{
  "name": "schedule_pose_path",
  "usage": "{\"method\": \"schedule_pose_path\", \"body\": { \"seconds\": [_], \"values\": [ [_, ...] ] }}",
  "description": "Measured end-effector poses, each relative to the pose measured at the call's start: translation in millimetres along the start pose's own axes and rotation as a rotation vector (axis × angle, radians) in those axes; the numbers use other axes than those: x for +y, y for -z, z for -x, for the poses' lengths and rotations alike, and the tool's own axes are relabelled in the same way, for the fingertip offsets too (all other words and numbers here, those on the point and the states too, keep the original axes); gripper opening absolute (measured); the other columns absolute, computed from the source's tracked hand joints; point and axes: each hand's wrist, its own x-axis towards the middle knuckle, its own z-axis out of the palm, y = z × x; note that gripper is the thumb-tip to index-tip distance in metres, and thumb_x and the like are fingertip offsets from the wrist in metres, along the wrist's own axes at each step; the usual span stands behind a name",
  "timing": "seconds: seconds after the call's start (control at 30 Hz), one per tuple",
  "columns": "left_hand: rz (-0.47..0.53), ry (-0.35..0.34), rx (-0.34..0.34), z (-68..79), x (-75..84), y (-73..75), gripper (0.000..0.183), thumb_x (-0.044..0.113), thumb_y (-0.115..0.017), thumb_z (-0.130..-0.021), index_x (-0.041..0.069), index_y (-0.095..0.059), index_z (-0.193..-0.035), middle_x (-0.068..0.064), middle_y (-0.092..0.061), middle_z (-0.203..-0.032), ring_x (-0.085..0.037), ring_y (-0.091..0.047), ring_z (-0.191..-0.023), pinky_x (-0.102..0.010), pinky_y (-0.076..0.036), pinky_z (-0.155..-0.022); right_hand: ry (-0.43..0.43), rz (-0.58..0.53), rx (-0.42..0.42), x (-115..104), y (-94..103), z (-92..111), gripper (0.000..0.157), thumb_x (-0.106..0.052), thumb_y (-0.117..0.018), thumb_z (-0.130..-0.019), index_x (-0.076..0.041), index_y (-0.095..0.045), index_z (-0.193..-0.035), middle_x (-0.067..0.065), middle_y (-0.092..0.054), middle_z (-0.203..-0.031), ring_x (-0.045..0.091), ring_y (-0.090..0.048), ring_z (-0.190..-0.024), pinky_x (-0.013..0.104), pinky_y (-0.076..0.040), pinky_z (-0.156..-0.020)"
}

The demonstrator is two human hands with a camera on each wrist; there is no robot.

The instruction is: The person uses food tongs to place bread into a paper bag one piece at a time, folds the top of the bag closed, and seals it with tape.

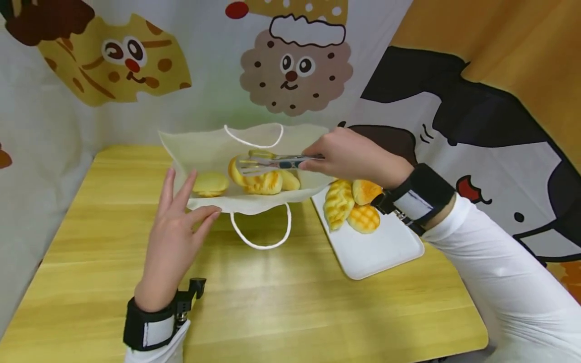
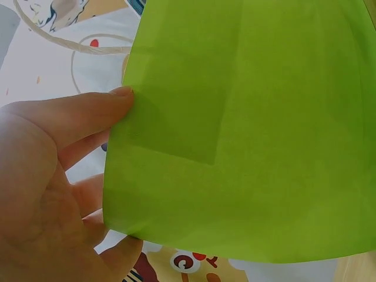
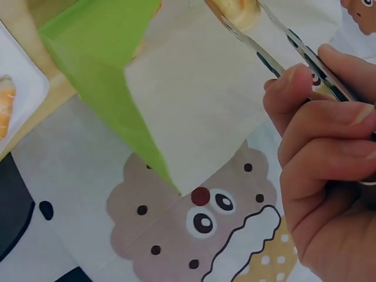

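A paper bag [image 1: 204, 143], pale inside and green outside, stands open at the top with white rope handles. My left hand [image 1: 174, 242] pinches its near left rim between thumb and fingers; in the left wrist view the green side [image 2: 264, 147] fills most of the picture. Metal tongs [image 1: 270, 164] are gripped in my right hand [image 1: 349, 151] over the bag's mouth. Between the tong tips is a golden bread roll [image 3: 241, 13]. Inside the bag lie a flat bun [image 1: 211, 182] at the left and a ridged bread [image 1: 268, 182] in the middle.
To the right of the bag, a white tray [image 1: 376, 259] holds a braided bread [image 1: 339, 204], a crosshatched bun [image 1: 364, 218] and another bun [image 1: 366, 191]. The wooden table [image 1: 254, 297] extends in front. Behind hangs a cartoon-printed curtain [image 1: 213, 106].
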Motion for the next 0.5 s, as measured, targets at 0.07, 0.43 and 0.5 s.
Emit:
{"method": "schedule_pose_path", "body": {
  "seconds": [0.07,0.43,0.5],
  "values": [
    [-0.003,-0.001,0.003,0.9,0.0,-0.3,0.011,0.007,-0.081,-0.082,0.002,-0.08,-0.092,-0.024,-0.044,-0.152,-0.04,-0.015,-0.154,-0.056,-0.022,-0.123,-0.006,-0.003,-0.01,-2,-2.7,-7,0.022,-0.029,-0.064,-0.099,-0.012,-0.078,-0.101,-0.002,-0.069,-0.074,0.011,-0.055,-0.061,0.029,-0.049,-0.064],
    [-0.011,-0.021,0.014,-0.1,1.4,-0.3,0.011,0.007,-0.082,-0.08,0.003,-0.08,-0.09,-0.026,-0.047,-0.149,-0.041,-0.016,-0.154,-0.054,-0.022,-0.124,0.016,0.054,-0.067,-17,-26.8,-34,0.039,-0.033,-0.064,-0.099,-0.018,-0.052,-0.065,-0.007,-0.03,-0.058,0.011,-0.032,-0.054,0.025,-0.026,-0.056],
    [-0.012,-0.023,0.013,-0.9,1.7,0.4,0.011,0.007,-0.082,-0.08,0.003,-0.08,-0.09,-0.026,-0.047,-0.15,-0.041,-0.016,-0.154,-0.054,-0.021,-0.124,0.014,0.065,-0.073,-18,-28.2,-37,0.045,-0.033,-0.064,-0.099,-0.018,-0.043,-0.062,-0.005,-0.026,-0.059,0.012,-0.028,-0.054,0.027,-0.023,-0.056]
  ]
}}
